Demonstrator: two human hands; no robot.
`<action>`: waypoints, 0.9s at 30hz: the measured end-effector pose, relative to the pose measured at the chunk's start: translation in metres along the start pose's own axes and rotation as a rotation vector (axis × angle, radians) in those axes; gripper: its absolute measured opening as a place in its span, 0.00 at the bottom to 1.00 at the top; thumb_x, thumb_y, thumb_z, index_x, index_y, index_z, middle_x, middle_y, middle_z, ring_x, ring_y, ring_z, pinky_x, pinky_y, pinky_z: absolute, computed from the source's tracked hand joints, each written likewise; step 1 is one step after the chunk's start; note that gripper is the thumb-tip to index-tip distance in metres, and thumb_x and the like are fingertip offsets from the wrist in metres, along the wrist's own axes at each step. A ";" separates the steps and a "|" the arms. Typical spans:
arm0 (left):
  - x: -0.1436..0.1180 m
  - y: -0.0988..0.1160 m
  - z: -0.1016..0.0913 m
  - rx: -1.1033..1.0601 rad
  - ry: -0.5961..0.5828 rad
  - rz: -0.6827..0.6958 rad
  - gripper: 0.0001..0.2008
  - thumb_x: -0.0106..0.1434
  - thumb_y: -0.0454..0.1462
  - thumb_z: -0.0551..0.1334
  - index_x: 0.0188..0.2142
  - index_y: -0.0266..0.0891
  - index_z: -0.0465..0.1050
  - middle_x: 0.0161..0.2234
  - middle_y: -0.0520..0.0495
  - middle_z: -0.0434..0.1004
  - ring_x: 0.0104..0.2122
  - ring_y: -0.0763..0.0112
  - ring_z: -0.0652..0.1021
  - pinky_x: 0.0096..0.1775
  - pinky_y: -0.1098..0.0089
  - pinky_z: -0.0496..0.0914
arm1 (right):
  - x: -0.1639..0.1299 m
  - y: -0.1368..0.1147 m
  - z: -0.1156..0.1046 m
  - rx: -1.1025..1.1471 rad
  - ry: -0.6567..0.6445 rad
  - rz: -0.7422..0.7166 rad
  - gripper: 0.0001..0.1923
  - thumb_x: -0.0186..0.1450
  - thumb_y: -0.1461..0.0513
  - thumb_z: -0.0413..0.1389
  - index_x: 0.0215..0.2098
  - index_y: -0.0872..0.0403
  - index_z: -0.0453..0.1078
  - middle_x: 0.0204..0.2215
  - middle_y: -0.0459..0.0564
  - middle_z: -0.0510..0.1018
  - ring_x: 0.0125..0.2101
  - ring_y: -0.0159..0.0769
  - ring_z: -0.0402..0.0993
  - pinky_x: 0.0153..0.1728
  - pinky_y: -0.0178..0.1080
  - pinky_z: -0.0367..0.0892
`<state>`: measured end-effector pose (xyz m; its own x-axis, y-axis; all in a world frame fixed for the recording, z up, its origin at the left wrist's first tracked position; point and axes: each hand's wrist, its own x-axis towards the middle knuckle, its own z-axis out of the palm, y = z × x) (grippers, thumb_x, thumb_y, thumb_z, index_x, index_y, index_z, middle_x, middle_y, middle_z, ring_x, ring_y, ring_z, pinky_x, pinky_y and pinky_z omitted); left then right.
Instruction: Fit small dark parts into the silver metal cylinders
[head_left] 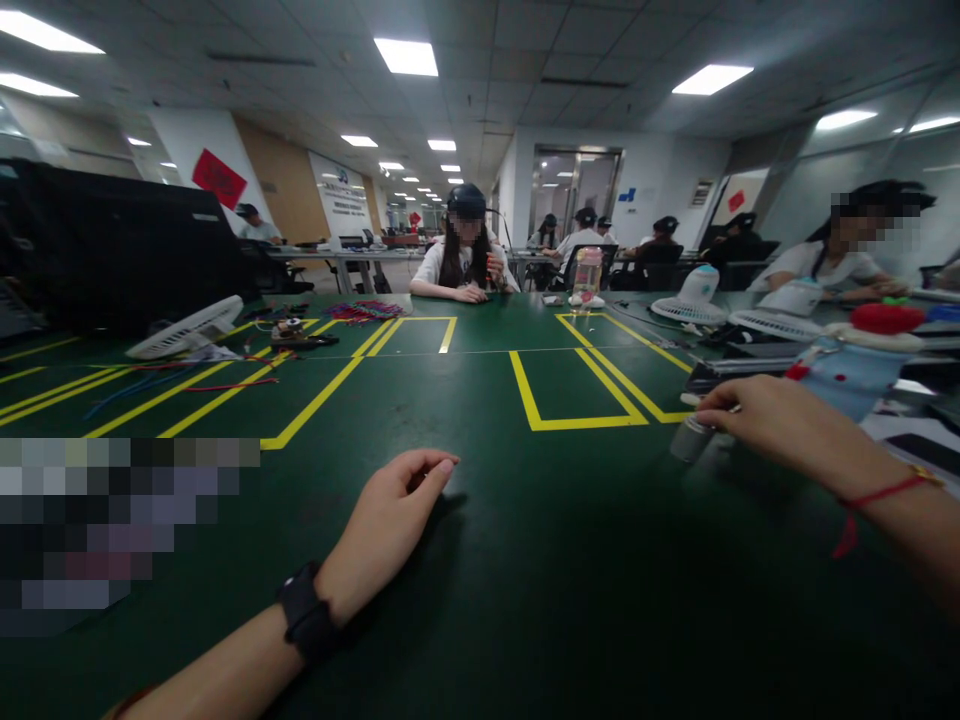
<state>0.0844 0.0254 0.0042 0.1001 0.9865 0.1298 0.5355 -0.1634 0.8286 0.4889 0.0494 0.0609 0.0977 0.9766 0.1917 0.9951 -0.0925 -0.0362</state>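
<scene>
My left hand (pixel 394 515), with a black band on its wrist, hovers over or rests on the green table (pixel 480 560); which, I cannot tell. Its thumb and fingers are pinched together, and anything between them is too small to make out. At the right, my right hand (pixel 780 425) has its fingertips closed on the top of a small grey cylinder (pixel 691 438), which tilts slightly near the tabletop. A red string hangs from that wrist. Just beyond this hand stands a light-blue container (pixel 847 365) with a red top.
Yellow tape (pixel 589 424) marks rectangles on the table. Loose coloured wires (pixel 367 312) and a white fan (pixel 191 328) lie at the left. A clear bottle (pixel 587 275) stands at the far side, near a seated person (pixel 465 255). More fans (pixel 690 300) are at the right.
</scene>
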 end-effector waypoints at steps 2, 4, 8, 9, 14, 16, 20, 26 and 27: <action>0.000 0.001 0.000 -0.006 -0.006 0.004 0.17 0.63 0.48 0.55 0.42 0.41 0.75 0.41 0.46 0.79 0.40 0.59 0.77 0.41 0.63 0.67 | -0.001 0.000 0.000 -0.011 -0.010 0.016 0.17 0.59 0.50 0.51 0.32 0.52 0.76 0.33 0.55 0.78 0.31 0.46 0.73 0.29 0.45 0.64; 0.000 0.002 0.000 -0.013 -0.008 0.010 0.17 0.63 0.47 0.55 0.42 0.41 0.76 0.41 0.46 0.79 0.41 0.59 0.77 0.42 0.63 0.67 | -0.002 0.000 0.000 -0.017 -0.009 0.016 0.21 0.59 0.47 0.50 0.34 0.54 0.75 0.34 0.57 0.78 0.32 0.47 0.74 0.29 0.45 0.64; -0.001 0.004 -0.001 -0.004 -0.001 0.005 0.17 0.62 0.47 0.55 0.41 0.41 0.76 0.40 0.47 0.79 0.40 0.59 0.77 0.41 0.64 0.68 | -0.002 -0.002 0.003 0.052 -0.014 -0.080 0.27 0.58 0.48 0.53 0.46 0.58 0.72 0.42 0.61 0.76 0.39 0.48 0.74 0.36 0.45 0.65; -0.001 0.004 -0.001 -0.002 0.000 0.007 0.17 0.62 0.47 0.55 0.41 0.41 0.76 0.40 0.47 0.80 0.40 0.59 0.77 0.40 0.64 0.68 | -0.002 -0.006 0.005 0.073 -0.021 -0.111 0.25 0.58 0.50 0.53 0.46 0.58 0.72 0.42 0.60 0.76 0.40 0.46 0.74 0.39 0.45 0.66; 0.000 0.003 0.002 0.002 -0.011 0.024 0.16 0.63 0.47 0.55 0.40 0.41 0.76 0.39 0.48 0.80 0.39 0.60 0.77 0.40 0.64 0.67 | -0.023 -0.064 0.013 0.265 0.008 -0.374 0.19 0.63 0.54 0.50 0.49 0.52 0.69 0.47 0.50 0.73 0.45 0.37 0.70 0.47 0.42 0.65; 0.001 0.001 0.004 0.008 -0.023 0.030 0.16 0.63 0.47 0.54 0.41 0.42 0.76 0.39 0.48 0.79 0.38 0.60 0.77 0.40 0.64 0.67 | -0.042 -0.100 0.017 0.430 0.001 -0.552 0.19 0.65 0.56 0.48 0.52 0.51 0.66 0.49 0.50 0.71 0.48 0.35 0.68 0.50 0.41 0.64; 0.000 0.002 0.005 0.026 -0.065 0.066 0.15 0.64 0.46 0.54 0.41 0.41 0.75 0.38 0.47 0.78 0.37 0.61 0.76 0.39 0.64 0.67 | -0.076 -0.154 0.029 0.651 -0.081 -0.738 0.20 0.64 0.62 0.48 0.55 0.50 0.62 0.51 0.51 0.69 0.51 0.33 0.65 0.53 0.40 0.62; -0.011 0.029 0.013 0.017 -0.156 0.277 0.12 0.64 0.43 0.57 0.44 0.47 0.75 0.41 0.49 0.73 0.38 0.66 0.74 0.39 0.67 0.67 | -0.087 -0.161 0.056 0.876 -0.162 -0.471 0.39 0.59 0.59 0.57 0.64 0.49 0.43 0.48 0.50 0.72 0.40 0.33 0.70 0.44 0.41 0.66; -0.012 0.035 0.016 0.012 -0.171 0.314 0.11 0.64 0.41 0.58 0.43 0.47 0.76 0.40 0.49 0.73 0.38 0.67 0.73 0.40 0.68 0.67 | -0.087 -0.160 0.058 0.893 -0.197 -0.448 0.39 0.59 0.58 0.58 0.64 0.49 0.43 0.47 0.50 0.73 0.38 0.32 0.70 0.42 0.41 0.67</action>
<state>0.1155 0.0076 0.0228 0.3995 0.8719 0.2832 0.4659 -0.4592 0.7563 0.3201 -0.0092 -0.0071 -0.3657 0.9078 0.2051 0.5546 0.3895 -0.7353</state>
